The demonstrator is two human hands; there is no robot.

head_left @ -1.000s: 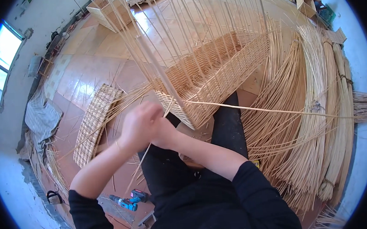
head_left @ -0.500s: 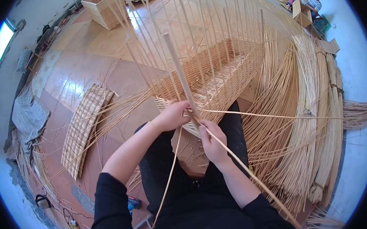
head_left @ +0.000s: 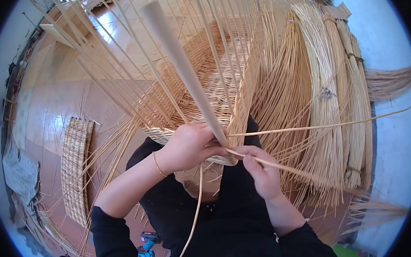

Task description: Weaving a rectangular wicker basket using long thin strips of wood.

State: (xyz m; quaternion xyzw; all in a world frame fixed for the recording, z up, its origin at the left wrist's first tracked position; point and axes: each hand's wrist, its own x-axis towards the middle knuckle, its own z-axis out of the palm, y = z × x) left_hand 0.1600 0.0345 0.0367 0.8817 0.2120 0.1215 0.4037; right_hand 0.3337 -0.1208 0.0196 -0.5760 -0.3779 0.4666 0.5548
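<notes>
Wooden floor (head_left: 63, 104) lies beyond; our left hand (head_left: 190, 146) clamps the stake (head_left: 183, 68) steady, right hand (head_left: 260, 170) pinches a cane (head_left: 288, 169) to weave the basket (head_left: 208, 90).

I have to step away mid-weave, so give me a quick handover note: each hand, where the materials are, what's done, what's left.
Left hand: gripping the thick corner stake at the basket rim.
Right hand: pinching a thin weaving strand against the rim.
Half-woven basket: on the floor in front of the lap, its lower wall woven.
Loose cane bundles: to the right. Flat woven panel: to the left.
Left: upright stakes stand bare above the weave.
</notes>
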